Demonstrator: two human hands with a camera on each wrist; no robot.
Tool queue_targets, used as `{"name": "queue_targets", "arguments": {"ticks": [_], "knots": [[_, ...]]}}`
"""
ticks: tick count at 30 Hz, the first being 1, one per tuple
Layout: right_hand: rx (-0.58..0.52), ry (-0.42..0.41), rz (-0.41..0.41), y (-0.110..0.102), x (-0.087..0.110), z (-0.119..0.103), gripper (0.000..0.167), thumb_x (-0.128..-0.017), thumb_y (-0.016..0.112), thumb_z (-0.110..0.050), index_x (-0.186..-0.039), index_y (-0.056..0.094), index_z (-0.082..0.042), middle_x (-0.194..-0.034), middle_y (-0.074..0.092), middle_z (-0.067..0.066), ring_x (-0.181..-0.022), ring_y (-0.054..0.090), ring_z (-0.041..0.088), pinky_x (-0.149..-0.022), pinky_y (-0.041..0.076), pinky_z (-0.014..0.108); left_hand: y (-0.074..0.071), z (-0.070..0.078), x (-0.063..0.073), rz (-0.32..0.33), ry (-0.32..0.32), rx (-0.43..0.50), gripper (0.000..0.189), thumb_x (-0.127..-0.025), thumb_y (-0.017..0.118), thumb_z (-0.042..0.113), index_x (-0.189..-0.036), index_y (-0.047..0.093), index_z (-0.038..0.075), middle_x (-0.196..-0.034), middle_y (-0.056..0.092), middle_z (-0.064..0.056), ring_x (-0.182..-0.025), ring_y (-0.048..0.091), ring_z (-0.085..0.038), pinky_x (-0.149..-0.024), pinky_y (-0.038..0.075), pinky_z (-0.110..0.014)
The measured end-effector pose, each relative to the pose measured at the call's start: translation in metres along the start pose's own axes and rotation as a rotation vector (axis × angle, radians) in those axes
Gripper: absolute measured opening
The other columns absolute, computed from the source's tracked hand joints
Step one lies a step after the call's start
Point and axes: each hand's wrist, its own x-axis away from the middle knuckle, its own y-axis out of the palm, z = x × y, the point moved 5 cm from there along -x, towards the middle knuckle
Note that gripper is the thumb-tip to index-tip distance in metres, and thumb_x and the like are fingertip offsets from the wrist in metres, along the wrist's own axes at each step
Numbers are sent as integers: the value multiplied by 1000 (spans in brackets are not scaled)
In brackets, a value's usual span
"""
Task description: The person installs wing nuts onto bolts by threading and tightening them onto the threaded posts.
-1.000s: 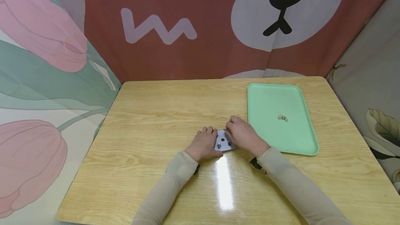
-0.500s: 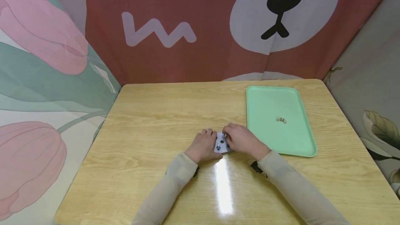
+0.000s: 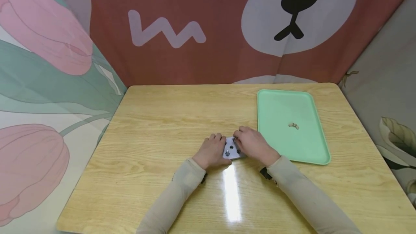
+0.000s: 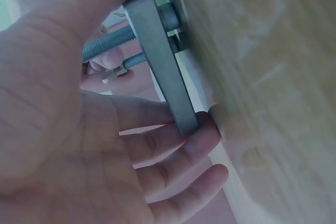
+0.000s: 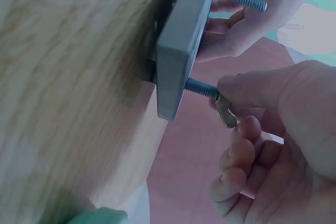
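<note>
A flat grey metal plate with several holes stands just above the table on bolt heads. Threaded bolts rise through it. My left hand grips the plate's left side, thumb at one end and fingers at the other, as the left wrist view shows. At the far right corner, my right hand pinches a brass-coloured wing nut at the tip of a bolt, between thumb and index finger. A thicker bolt near my left hand carries no nut that I can see.
On the right of the wooden table lies a mint green tray. A small brass-coloured wing nut, or more than one, sits in it. Printed cloth hangs behind the table and at both sides.
My right hand swung inward over the plate half a second ago and has turned back outward, staying at the same bolt. The left hand keeps its hold on the plate.
</note>
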Motion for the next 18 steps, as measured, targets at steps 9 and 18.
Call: {"name": "queue_targets", "arguments": {"ticks": [9, 18], "knots": [[-16, 77, -33, 3, -1, 4, 16, -89, 63, -23, -86, 65, -7, -79, 47, 1, -70, 45, 16, -57, 41, 29, 2, 0, -1, -4, 5, 13, 81, -72, 70, 61, -128, 51, 6, -110, 50, -5, -96, 45, -19, -77, 44, -35], [-35, 58, -37, 7, -5, 3, 16, -90, 61, -22, -85, 63, -7, -85, 51, 2, -79, 50, 19, -67, 45, 34, 1, -1, -2, 2, 3, 5, 79, -72, 69, 61, -126, 51, 6, -108, 50, -4, -93, 45, -19, -75, 44, -34]]}}
